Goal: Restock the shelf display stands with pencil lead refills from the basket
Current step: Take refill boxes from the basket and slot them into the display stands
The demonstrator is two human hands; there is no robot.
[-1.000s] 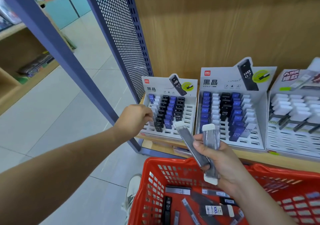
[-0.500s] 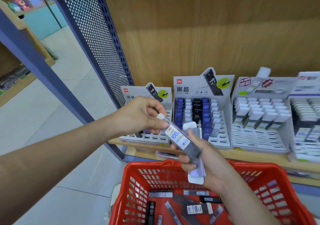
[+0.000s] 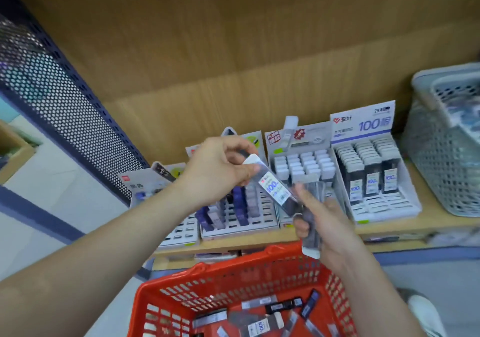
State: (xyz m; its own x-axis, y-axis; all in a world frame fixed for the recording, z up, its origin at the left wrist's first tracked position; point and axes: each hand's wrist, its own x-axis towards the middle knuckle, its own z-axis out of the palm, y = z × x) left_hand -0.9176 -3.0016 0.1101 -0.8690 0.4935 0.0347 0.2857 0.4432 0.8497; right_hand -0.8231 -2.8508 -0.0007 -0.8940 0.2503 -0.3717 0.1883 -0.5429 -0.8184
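Your left hand (image 3: 218,170) pinches a refill case (image 3: 272,188), its long axis slanting down toward your right hand (image 3: 330,227), which grips a second case (image 3: 311,235). The matching stand (image 3: 376,181) lies just beyond your right hand.

open air above the row of display stands (image 3: 306,160) on the wooden shelf (image 3: 441,223), hemmed by a perforated metal panel (image 3: 65,118) at left and a grey basket (image 3: 441,160) at right; the red basket (image 3: 233,262) gapes open-topped below the shelf edge.
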